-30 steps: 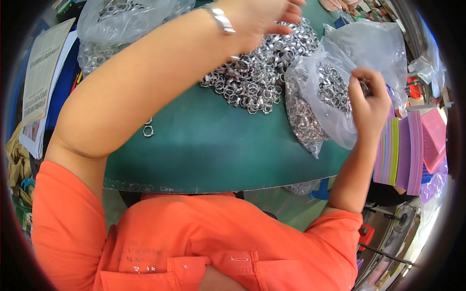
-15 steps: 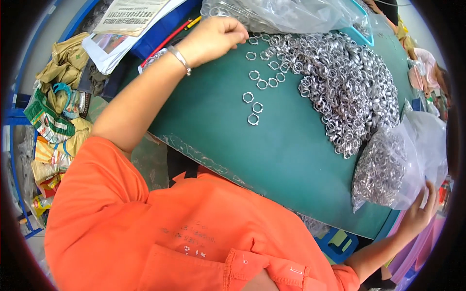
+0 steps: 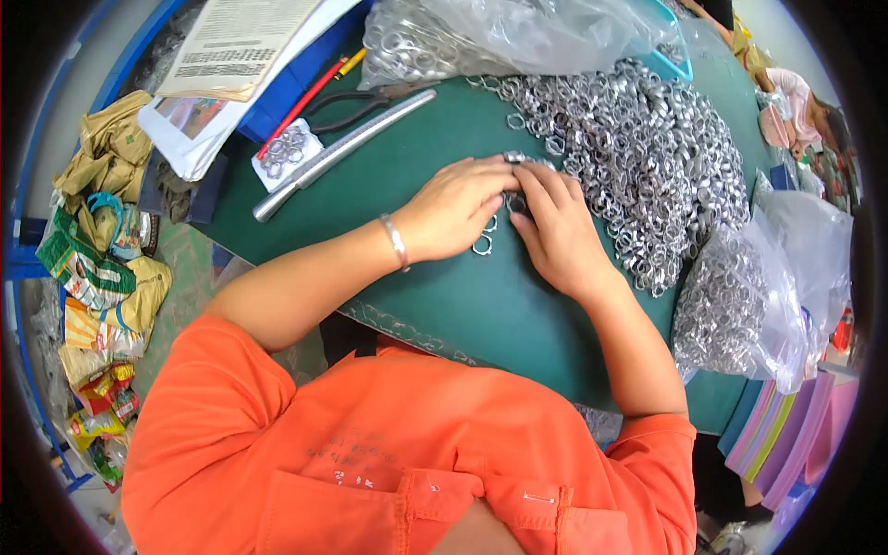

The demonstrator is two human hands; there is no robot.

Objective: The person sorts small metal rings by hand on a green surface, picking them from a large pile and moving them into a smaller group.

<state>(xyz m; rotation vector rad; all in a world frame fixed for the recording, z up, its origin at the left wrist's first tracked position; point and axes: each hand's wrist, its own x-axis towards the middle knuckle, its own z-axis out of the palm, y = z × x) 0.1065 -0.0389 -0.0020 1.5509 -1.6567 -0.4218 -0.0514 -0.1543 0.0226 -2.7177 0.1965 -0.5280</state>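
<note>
My left hand and my right hand meet over the green tabletop, fingertips close together. Their curled fingers close around a small bunch of silver-coloured rings, some showing at the fingertips and between the hands. How many lie under the fingers is hidden. A loose openwork ring sits just below my left fingers. To the right of my right hand spreads a large heap of similar metal rings.
A clear bag of rings stands at the right; another plastic bag lies at the back. Left of it are a tapered metal rod, black-handled pliers, a white pad with rings and papers. A person sits far right.
My left hand has come down from the back edge toward the table's middle. The right hand has left the bag and joined it. The scattered rings are now mostly gathered beneath my fingers.
</note>
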